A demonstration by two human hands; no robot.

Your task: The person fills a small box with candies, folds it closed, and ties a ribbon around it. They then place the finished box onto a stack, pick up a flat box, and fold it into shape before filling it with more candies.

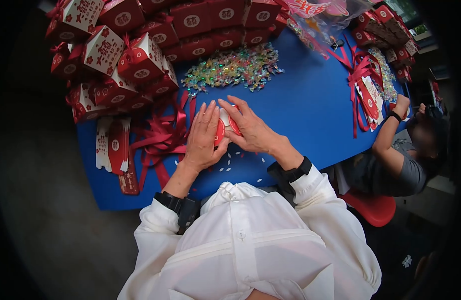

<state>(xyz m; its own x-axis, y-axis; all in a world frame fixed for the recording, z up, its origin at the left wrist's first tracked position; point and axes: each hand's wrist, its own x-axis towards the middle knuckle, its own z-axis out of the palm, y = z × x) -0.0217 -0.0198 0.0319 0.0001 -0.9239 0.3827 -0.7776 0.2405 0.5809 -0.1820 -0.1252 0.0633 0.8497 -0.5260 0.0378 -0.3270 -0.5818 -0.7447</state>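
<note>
The red-and-white carton piece [224,119] is located between the two hands, above the table [300,120], toward its near edge. The left hand [201,134] grips the left side of the piece, with its fingers extended close together and its thumb at the near end. The right hand [251,127] grips the right side, with its fingers bent over the piece. The hands partly cover the piece; its full shape cannot be determined.

Small white paper bits [228,162] are scattered on the table, nearer than the hands. Dark red ribbons [160,137] lie in a loose heap just beside the left hand, on its left. Flat cartons [113,145] are stacked left of the ribbons. A narrow red strip [129,181] projects from the near side of this stack.

A pile of wrapped candies [233,69] is positioned beyond the hands. Assembled red-and-white boxes [140,50] are stacked at the far left and extend behind the candies. A clear printed plastic bag [323,22] is located on the far side, right of the candies.

At the right side, a second set comprises ribbons [359,75], flat cartons [371,102], candies [385,75] and stacked boxes [383,32]. Another person [400,155] is seated beside this set, with one arm raised to the table edge.
</note>
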